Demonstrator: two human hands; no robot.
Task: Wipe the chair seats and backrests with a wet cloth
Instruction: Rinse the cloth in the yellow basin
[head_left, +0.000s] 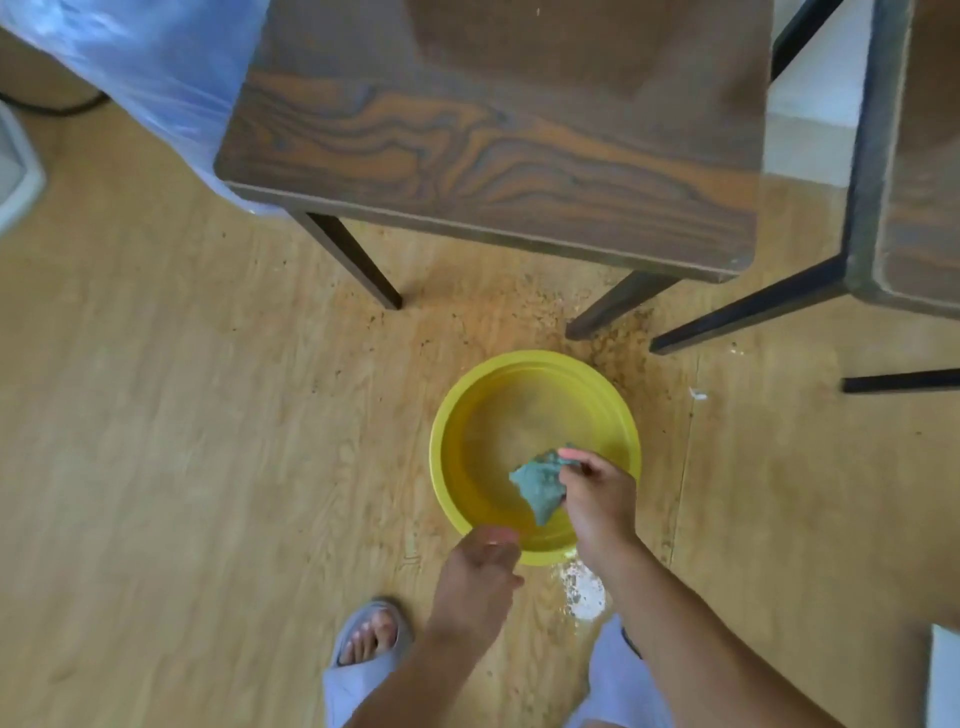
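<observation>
A yellow basin (452, 415) with water stands on the floor in front of me. My right hand (597, 499) holds a bunched blue-green cloth (537, 483) over the basin's near right side. My left hand (480, 566) hovers at the basin's near rim, fingers curled, holding nothing that I can see. A chair with a dark wood-grain seat (493, 140) and black legs stands just beyond the basin. The edge of a second chair (883, 208) shows at the right.
The floor is light wood-pattern vinyl with crumbs and dirt around the chair legs (519, 312). A wet white patch (584, 592) lies beside the basin. A blue plastic bag (150, 62) sits at the upper left. My feet in grey slippers (369, 639) stand below.
</observation>
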